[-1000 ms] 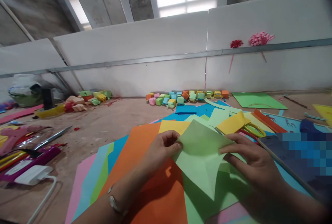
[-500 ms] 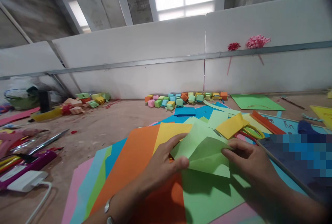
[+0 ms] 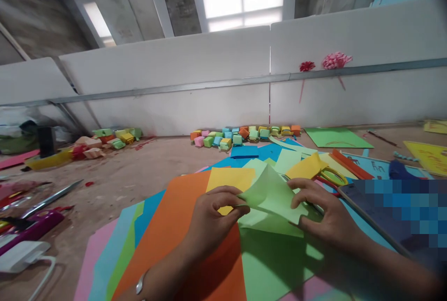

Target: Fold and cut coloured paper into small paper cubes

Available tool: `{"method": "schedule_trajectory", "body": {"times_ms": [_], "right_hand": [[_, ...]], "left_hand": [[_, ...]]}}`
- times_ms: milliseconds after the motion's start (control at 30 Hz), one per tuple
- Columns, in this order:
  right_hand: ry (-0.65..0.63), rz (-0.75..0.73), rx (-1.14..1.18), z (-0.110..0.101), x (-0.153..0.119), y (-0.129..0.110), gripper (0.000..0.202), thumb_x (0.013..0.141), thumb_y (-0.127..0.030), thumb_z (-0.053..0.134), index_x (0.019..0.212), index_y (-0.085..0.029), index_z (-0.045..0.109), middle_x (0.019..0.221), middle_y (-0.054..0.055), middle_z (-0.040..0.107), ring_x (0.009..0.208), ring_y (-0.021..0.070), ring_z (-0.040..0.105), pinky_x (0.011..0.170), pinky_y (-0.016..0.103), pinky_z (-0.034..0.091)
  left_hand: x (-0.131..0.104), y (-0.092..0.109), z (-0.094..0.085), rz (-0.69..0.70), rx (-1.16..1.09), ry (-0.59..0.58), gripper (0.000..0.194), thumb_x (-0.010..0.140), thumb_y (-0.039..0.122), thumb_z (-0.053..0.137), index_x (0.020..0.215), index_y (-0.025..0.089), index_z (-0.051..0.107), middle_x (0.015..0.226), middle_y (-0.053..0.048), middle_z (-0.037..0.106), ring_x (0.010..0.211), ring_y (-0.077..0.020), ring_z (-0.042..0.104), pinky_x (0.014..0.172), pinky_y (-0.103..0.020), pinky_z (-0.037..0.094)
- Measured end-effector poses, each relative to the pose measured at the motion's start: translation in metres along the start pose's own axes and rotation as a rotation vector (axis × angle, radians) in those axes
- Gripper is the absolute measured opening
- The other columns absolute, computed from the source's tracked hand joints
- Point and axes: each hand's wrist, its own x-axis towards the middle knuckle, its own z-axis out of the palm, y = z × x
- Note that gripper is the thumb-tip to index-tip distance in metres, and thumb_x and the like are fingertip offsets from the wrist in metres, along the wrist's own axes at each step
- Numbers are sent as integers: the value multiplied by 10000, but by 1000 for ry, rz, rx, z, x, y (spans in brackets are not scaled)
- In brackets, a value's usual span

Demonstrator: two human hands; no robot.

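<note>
A creased sheet of light green paper (image 3: pixel 270 198) is held up between my two hands, its folds bent out of flat. My left hand (image 3: pixel 218 210) pinches its left corner between thumb and fingers. At the right edge, my right hand (image 3: pixel 319 208) has its thumb and curled fingers on the paper, with a gap between them. Beneath lie a larger light green sheet (image 3: pixel 275 264) and an orange sheet (image 3: pixel 157 245), shaded by the hands. Scissors with yellow and red handles (image 3: pixel 333 177) lie just beyond my right hand, by a folded yellow paper piece (image 3: pixel 303 167).
Small folded paper cubes (image 3: pixel 237 139) line the back by the white panel. On the right lies a phone (image 3: pixel 370 212) with a blurred screen. A white charger (image 3: pixel 24 257) with its cable and a long metal blade (image 3: pixel 52 198) are on the left.
My left hand has gone from spread fingers to pinching the paper's corner. My right hand's fingers have lifted and shifted along the right edge. The sheet's folds have changed shape.
</note>
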Motion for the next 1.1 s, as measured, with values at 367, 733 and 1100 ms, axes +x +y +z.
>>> {"method": "schedule_trajectory", "body": {"times_ms": [367,733,1100], "right_hand": [[82,-66,70,0,1,-14,249,865,-333,613,656,-217,544,699,18,614,667,166,590,630,288,496],[73,67,106,8,-12,-12,159,835,-295,633,972,-229,587,744,-26,592,682,141,594,638,258,499],[-294,152,58,-6,12,-30,178,825,-313,573,926,-185,646,738,12,617,634,146,512,573,266,431]], "left_hand": [[-6,1,6,-151,-151,99,253,640,287,778,769,218,572,637,44,563,589,-136,563,584,-254,488],[-5,9,1,-78,-11,-379,263,789,420,585,674,184,590,661,0,518,629,-151,487,573,-257,361],[-6,1,11,-19,10,-376,362,801,329,530,547,210,301,581,37,349,560,-122,338,540,-262,254]]}}
